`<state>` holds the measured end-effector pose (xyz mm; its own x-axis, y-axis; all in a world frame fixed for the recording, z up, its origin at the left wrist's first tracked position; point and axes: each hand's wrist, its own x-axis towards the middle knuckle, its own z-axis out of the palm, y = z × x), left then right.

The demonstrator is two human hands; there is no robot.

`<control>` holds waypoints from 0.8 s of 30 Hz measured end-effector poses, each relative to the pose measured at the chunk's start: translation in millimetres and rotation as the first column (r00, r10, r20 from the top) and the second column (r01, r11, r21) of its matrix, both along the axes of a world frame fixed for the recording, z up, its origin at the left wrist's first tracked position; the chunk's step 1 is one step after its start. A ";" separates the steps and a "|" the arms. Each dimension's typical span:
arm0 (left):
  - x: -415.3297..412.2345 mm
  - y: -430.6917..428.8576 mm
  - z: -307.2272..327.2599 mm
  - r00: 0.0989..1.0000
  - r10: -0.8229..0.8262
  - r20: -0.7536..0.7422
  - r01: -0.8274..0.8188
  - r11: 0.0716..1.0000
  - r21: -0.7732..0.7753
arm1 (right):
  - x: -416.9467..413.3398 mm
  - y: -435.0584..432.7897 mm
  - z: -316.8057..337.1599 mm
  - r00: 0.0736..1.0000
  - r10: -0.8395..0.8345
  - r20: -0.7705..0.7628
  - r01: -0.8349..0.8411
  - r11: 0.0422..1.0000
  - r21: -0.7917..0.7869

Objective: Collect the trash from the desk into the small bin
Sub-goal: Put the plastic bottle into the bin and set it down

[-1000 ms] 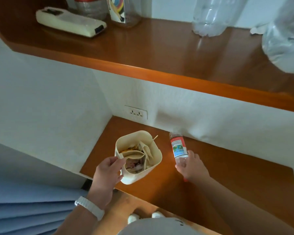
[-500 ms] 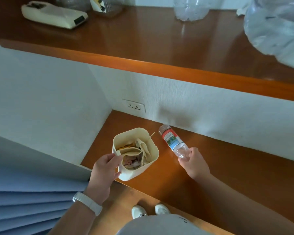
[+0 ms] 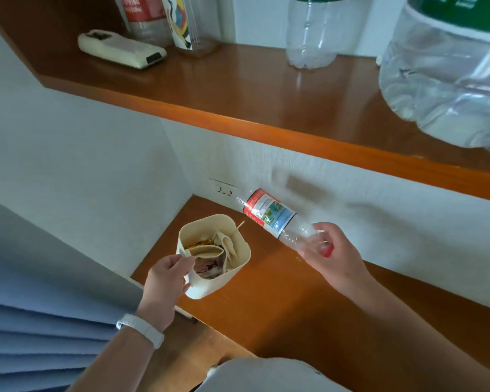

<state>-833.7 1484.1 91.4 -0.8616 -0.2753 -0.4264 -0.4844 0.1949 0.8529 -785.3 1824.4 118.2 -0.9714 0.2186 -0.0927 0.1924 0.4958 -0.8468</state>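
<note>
Now the small bin (image 3: pixel 210 287), a cream tub with rounded corners, stands on the lower wooden desk (image 3: pixel 294 306), near its left corner. The left hand (image 3: pixel 167 281) grips the bin at the rim on the side nearest to the person, with the fingers curled over the edge; a white band (image 3: pixel 142 329) is on that wrist. Inside the bin lie crumpled papers and wrappers (image 3: pixel 207 258), and a thin wooden stick (image 3: pixel 240 224) pokes out over its far rim. To the right of the bin and higher than its rim, the right hand (image 3: pixel 333 256) is closed around the neck end of a clear plastic bottle (image 3: pixel 269 212) with a red, white and blue label. The bottle is lifted off the desk and tilted, with its base pointing up and toward the wall behind the bin, and its red cap shows between the fingers. The two hands are apart. Behind the bin a wall socket (image 3: pixel 224 189) is set in the white wall. High above the bin an upper shelf (image 3: pixel 266 103) carries a cream device (image 3: pixel 122 49) and some large clear bottles (image 3: pixel 447 72).
</note>
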 end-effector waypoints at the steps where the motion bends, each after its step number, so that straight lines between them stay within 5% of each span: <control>1: -0.7 0.8 0.8 1.000 0.008 -0.001 -0.008 1.000 -0.006 | -1.2 2.0 8.4 0.999 0.052 -0.004 -0.052 0.999 -0.011; 13: 3.2 -5.4 14.6 0.993 -0.101 -0.061 0.093 0.987 -0.128 | -47.4 -2.2 59.5 0.817 0.574 0.063 -0.577 0.814 0.068; 24: 26.5 -0.2 28.9 0.966 -0.254 -0.052 0.240 0.952 -0.188 | -66.8 -47.5 64.5 0.705 0.690 0.164 -0.702 0.645 0.301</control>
